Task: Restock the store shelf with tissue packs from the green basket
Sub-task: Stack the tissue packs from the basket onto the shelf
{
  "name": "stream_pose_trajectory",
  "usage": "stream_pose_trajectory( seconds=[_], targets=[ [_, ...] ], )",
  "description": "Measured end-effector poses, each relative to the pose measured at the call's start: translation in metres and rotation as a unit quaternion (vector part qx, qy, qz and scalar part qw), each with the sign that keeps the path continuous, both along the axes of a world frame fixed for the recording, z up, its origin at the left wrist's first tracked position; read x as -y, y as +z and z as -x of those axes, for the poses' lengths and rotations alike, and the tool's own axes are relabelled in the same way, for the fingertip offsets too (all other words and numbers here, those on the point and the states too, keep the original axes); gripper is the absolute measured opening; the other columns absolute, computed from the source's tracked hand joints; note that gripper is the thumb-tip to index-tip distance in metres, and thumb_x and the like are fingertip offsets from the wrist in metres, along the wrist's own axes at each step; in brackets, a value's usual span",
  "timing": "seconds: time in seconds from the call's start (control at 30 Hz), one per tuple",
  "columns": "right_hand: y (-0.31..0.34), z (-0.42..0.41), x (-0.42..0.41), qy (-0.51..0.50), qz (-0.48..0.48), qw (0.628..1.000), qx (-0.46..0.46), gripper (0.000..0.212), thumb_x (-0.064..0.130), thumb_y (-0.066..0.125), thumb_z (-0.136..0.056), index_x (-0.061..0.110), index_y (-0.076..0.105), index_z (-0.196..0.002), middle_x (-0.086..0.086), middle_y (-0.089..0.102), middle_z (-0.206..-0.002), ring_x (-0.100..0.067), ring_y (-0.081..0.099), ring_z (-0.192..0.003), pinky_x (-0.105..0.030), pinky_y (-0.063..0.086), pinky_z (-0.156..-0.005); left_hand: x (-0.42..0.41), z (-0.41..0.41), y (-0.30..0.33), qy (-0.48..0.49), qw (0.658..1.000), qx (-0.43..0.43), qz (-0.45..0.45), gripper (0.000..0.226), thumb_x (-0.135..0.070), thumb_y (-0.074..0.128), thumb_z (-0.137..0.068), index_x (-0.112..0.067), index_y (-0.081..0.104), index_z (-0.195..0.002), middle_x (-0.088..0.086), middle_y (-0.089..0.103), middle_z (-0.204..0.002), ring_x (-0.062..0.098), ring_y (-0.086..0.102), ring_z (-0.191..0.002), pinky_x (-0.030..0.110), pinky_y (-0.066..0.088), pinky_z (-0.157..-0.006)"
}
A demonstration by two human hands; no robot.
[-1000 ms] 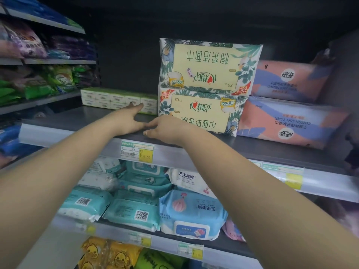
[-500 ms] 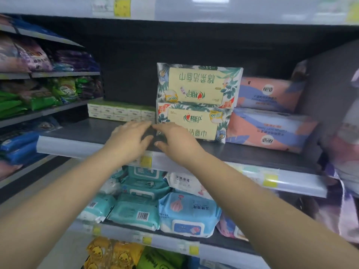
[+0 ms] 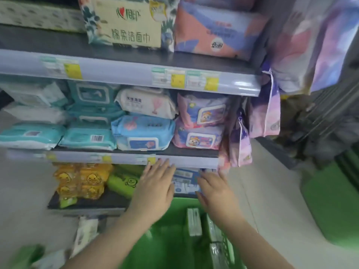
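Now we see both hands stretched forward in the lower middle of the frame, palms down and holding nothing. Our left hand (image 3: 155, 189) has its fingers straight and spread, a loose open grip, with the fingertips near the price rail of the middle shelf (image 3: 124, 159). Our right hand (image 3: 215, 191) lies just right of it, fingers also extended and free of any pack.

Below the hands, at the bottom centre, sits the green basket (image 3: 167, 239), and inside it stand several tissue packs (image 3: 193, 222) on edge toward its right side. A second green basket (image 3: 330, 206) rests on the floor at the lower right.

Across the middle of the frame the shelf carries wet wipe packs: teal ones (image 3: 87, 138) at the left, a blue pack (image 3: 143, 133) in the centre, purple ones (image 3: 200, 136) at the right. At the top, the upper shelf (image 3: 124, 72) bears a leaf-printed cotton towel pack (image 3: 126, 24) beside a pink and purple pack (image 3: 215, 30). Yellow duck-printed packs (image 3: 81, 181) lie at the lower left.
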State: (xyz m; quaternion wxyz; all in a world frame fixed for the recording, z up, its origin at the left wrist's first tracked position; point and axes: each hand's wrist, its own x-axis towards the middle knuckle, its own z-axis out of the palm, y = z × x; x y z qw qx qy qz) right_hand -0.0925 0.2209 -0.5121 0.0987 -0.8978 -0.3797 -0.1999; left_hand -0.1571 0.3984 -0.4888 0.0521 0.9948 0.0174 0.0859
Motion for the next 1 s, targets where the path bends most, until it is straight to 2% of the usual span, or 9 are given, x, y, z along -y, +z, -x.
stream_pose_trajectory(
  seconds=[0.07, 0.13, 0.2, 0.27, 0.33, 0.43, 0.83, 0.9, 1.0],
  targets=[
    [-0.039, 0.012, 0.016, -0.041, 0.048, 0.994, -0.090, 0.067, 0.016, 0.088, -0.041, 0.019, 0.061, -0.102, 0.000, 0.070, -0.094, -0.019, 0.069, -0.082, -0.051, 0.051, -0.085, 0.021, 0.007, -0.036, -0.015, 0.999, -0.050, 0.010, 0.044, -0.035, 0.050, -0.076, -0.016, 0.069, -0.110, 0.004, 0.068, -0.115, 0.022, 0.067, -0.103, 0.045, 0.048, -0.090],
    [-0.071, 0.023, 0.026, -0.082, 0.085, 0.978, -0.171, 0.068, 0.026, 0.091, -0.035, 0.023, 0.066, -0.098, 0.006, 0.070, -0.092, -0.014, 0.070, -0.081, -0.048, 0.054, -0.083, 0.039, 0.015, -0.066, -0.023, 0.994, -0.106, 0.015, 0.048, -0.038, 0.075, -0.064, -0.017, 0.071, -0.107, 0.003, 0.069, -0.112, 0.021, 0.068, -0.099, 0.039, 0.047, -0.089],
    [-0.094, 0.027, 0.032, -0.117, 0.131, 0.957, -0.232, 0.067, 0.033, 0.091, -0.036, 0.024, 0.071, -0.099, 0.007, 0.071, -0.095, -0.013, 0.070, -0.084, -0.045, 0.053, -0.086, 0.053, 0.023, -0.083, -0.008, 0.988, -0.150, 0.031, 0.060, -0.043, 0.082, -0.057, -0.017, 0.071, -0.110, 0.004, 0.065, -0.119, 0.021, 0.067, -0.102, 0.035, 0.040, -0.093],
    [-0.110, 0.031, 0.037, -0.122, 0.145, 0.941, -0.281, 0.063, 0.031, 0.080, -0.065, 0.020, 0.059, -0.124, 0.002, 0.062, -0.122, -0.021, 0.060, -0.113, -0.048, 0.038, -0.106, 0.058, 0.033, -0.089, 0.014, 0.980, -0.186, 0.068, 0.061, -0.043, 0.063, -0.079, -0.015, 0.053, -0.132, 0.003, 0.036, -0.142, 0.024, 0.049, -0.127, 0.036, 0.023, -0.107],
    [-0.126, 0.030, 0.039, -0.120, 0.164, 0.929, -0.310, 0.060, 0.028, 0.056, -0.090, 0.020, 0.033, -0.144, 0.000, 0.038, -0.147, -0.021, 0.034, -0.137, -0.046, 0.012, -0.118, 0.057, 0.035, -0.100, 0.009, 0.978, -0.190, 0.081, 0.060, -0.038, 0.034, -0.098, -0.018, 0.012, -0.150, -0.004, -0.003, -0.150, 0.023, 0.009, -0.145, 0.032, -0.007, -0.111],
    [-0.141, 0.024, 0.035, -0.133, 0.195, 0.919, -0.317, 0.060, 0.028, 0.048, -0.095, 0.021, 0.021, -0.148, -0.001, 0.031, -0.151, -0.021, 0.024, -0.141, -0.045, 0.002, -0.118, 0.053, 0.029, -0.108, 0.031, 0.980, -0.182, 0.069, 0.060, -0.037, 0.024, -0.101, -0.019, -0.005, -0.150, 0.001, -0.012, -0.156, 0.021, -0.006, -0.146, 0.031, -0.015, -0.108],
    [-0.209, 0.017, 0.016, -0.179, 0.233, 0.887, -0.356, 0.065, 0.026, 0.050, -0.094, 0.026, 0.015, -0.149, -0.004, 0.025, -0.153, -0.025, 0.022, -0.142, -0.049, 0.001, -0.116, 0.045, 0.014, -0.120, 0.037, 0.977, -0.207, 0.036, 0.058, -0.040, 0.018, -0.101, -0.020, -0.006, -0.150, 0.006, -0.013, -0.157, 0.024, -0.010, -0.145, 0.038, -0.012, -0.113],
    [-0.221, 0.020, 0.020, -0.183, 0.225, 0.883, -0.370, 0.068, 0.011, 0.051, -0.091, 0.025, 0.017, -0.148, -0.006, 0.023, -0.154, -0.025, 0.023, -0.141, -0.046, 0.008, -0.117, 0.039, 0.014, -0.124, 0.047, 0.974, -0.218, 0.037, 0.058, -0.040, 0.017, -0.101, -0.020, -0.006, -0.150, 0.007, -0.013, -0.157, 0.025, -0.009, -0.145, 0.039, -0.010, -0.115],
    [-0.228, 0.020, 0.024, -0.206, 0.186, 0.867, -0.414, 0.074, -0.003, 0.050, -0.086, 0.024, 0.019, -0.148, -0.007, 0.019, -0.155, -0.026, 0.034, -0.136, -0.038, 0.036, -0.107, 0.035, 0.015, -0.126, 0.051, 0.973, -0.220, 0.039, 0.058, -0.041, 0.018, -0.101, -0.019, -0.006, -0.149, 0.007, -0.012, -0.157, 0.025, -0.009, -0.145, 0.039, -0.009, -0.115]
  ],
)
